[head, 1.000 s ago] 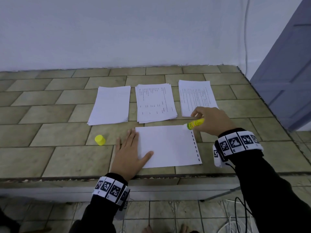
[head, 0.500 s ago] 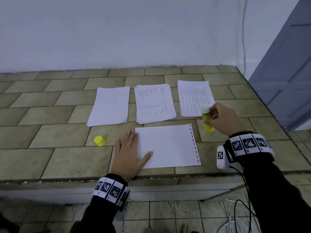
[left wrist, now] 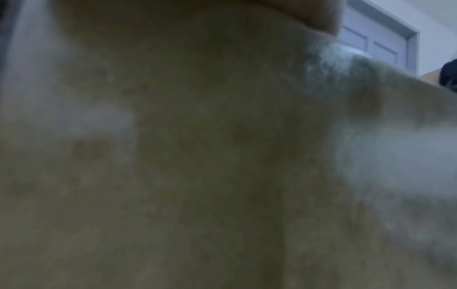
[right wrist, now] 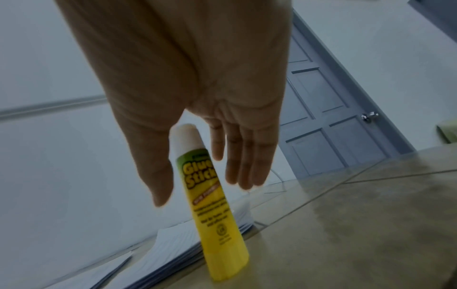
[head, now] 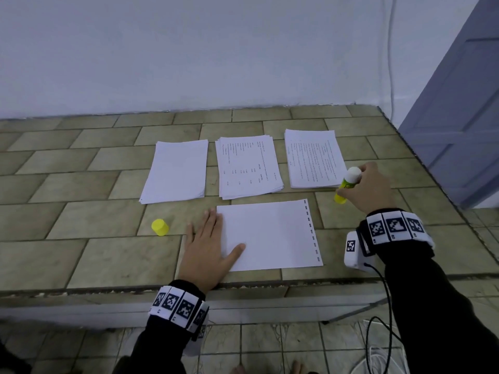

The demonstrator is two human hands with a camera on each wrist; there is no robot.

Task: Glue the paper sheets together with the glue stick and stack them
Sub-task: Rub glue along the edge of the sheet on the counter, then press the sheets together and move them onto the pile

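A blank sheet point(head: 270, 236) with a punched right edge lies near the table's front edge. My left hand point(head: 205, 247) rests flat on its left edge, fingers straight. The uncapped yellow glue stick point(head: 347, 186) stands upright on the tiles point(right wrist: 358, 224), right of the sheet and by the right paper stack point(right wrist: 160, 254). My right hand point(head: 370, 190) hovers around it. In the right wrist view the fingers point(right wrist: 245, 156) and thumb are straight on either side of the glue stick point(right wrist: 212, 195), not gripping it. The left wrist view is a blur of tile.
Three paper stacks lie behind the sheet: a blank one point(head: 176, 171), a printed one point(head: 248, 166) and another printed one point(head: 313, 157). The yellow cap point(head: 159, 227) stands left of my left hand. The table's right edge point(head: 432, 184) and a grey door point(head: 464, 130) are close.
My right hand carried the glue stick from the sheet's top right corner out to the right, stood it upright on the tiles and loosened its fingers. The left hand stayed put.
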